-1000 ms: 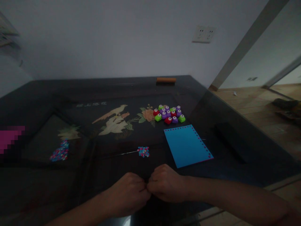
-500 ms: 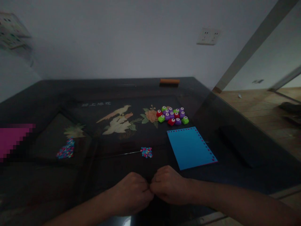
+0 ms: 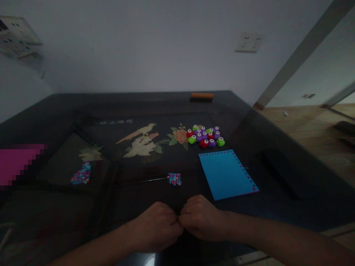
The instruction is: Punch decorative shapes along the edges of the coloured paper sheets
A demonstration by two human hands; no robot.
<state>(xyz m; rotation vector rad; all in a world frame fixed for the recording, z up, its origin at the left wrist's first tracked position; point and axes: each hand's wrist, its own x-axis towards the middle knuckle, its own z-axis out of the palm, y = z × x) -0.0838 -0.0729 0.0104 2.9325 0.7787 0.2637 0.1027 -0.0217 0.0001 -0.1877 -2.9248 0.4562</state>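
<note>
My left hand point(image 3: 158, 227) and my right hand point(image 3: 203, 218) rest near the front edge of a dark glass-topped table point(image 3: 277, 192). Both are closed into fists and their knuckles touch each other. Whether anything sits inside the fingers is hidden. Just beyond them lies a small heap of coloured paper bits point(image 3: 174, 178). A blue sheet point(image 3: 227, 173) with a dotted pink border lies to the right of that heap.
A cluster of several small red, green and purple punches point(image 3: 205, 136) stands behind the blue sheet. Another heap of coloured bits point(image 3: 81, 174) lies at the left. An orange bar point(image 3: 202, 95) sits at the table's far edge. Wooden floor shows at right.
The view has drifted slightly, so the table things sit a little further right. My two fists stay pressed together.
</note>
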